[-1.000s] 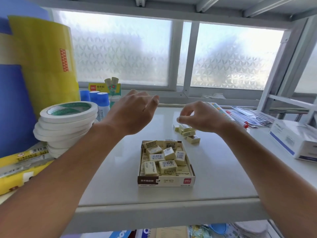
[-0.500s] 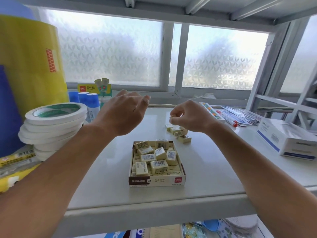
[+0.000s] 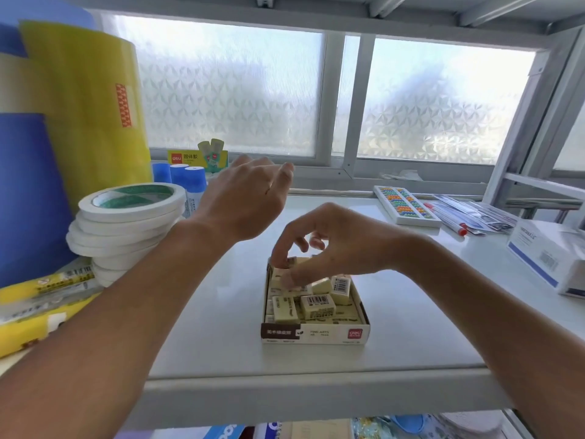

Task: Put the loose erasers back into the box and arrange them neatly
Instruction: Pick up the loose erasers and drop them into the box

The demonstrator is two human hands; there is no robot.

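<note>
The right hand (image 3: pixel 332 248) reaches down into the far-left corner of the box (image 3: pixel 315 335), thumb and forefinger pinching an eraser (image 3: pixel 289 261) — probably to seat it in a row. The left hand (image 3: pixel 245 201) hovers above, fingers relaxed, holding nothing — it seems to wait. Other erasers lie jumbled in the box.

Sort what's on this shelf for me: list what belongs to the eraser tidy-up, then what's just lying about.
Belongs to the job:
- box
- erasers jumbled inside it
- right hand, fingers down at the box's far left corner
- left hand, raised, holding nothing

Just lying about:
- tape rolls
- glue sticks
- abacus
- red-tipped pen
- white carton
</note>
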